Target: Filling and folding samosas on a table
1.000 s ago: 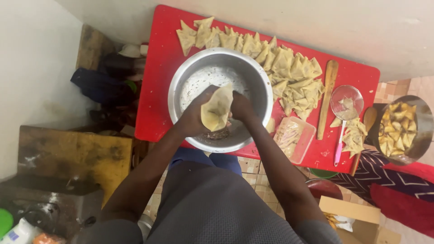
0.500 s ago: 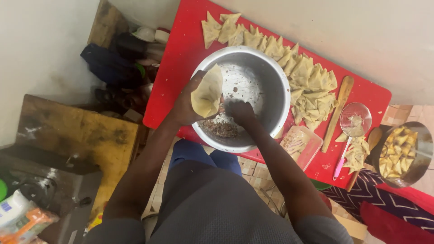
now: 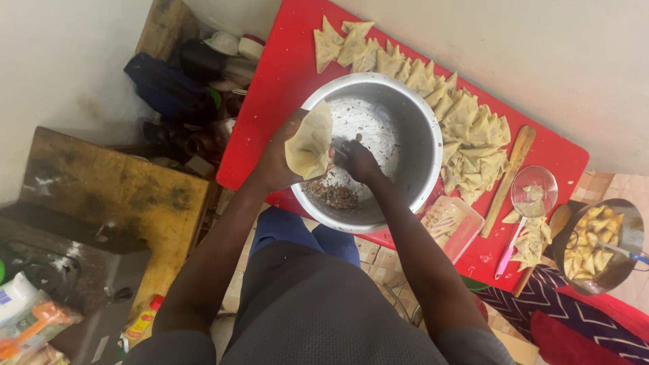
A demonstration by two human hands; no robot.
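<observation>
Steel mixing bowl point(image 3: 405, 122), one, sits on the red board point(image 3: 284, 74), with a small heap of dark mince filling point(image 3: 332, 195) at its near side. One pastry cone point(image 3: 309, 143), pale dough, open end up, held over the bowl's near-left rim. Left hand point(image 3: 280, 159) wraps it from the left, fingers curled closed around the cone, wrist bent in, forearm coming up from lower left. Right hand point(image 3: 362, 161) is inside the bowl just right of the cone; it grips a spoon point(image 3: 341, 152), only partly seen, hand closed on the handle, tip near the cone's mouth. Right forearm runs up from lower right over the bowl rim.

Folded triangle pastries point(image 3: 446, 108): roughly two dozen, overlapping in a band along the far edge of the board behind the bowl, exact count not clear. A second small pile of pastries point(image 3: 534, 240), maybe five or six, near the board's right corner. One wire skimmer with pink handle point(image 3: 524, 216), one wooden spatula point(image 3: 508, 177), one clear plastic tub point(image 3: 451, 226) just beside the bowl. One dark pan of fried pieces point(image 3: 595, 243) off the board at right. One wooden table point(image 3: 115, 192) at left.
</observation>
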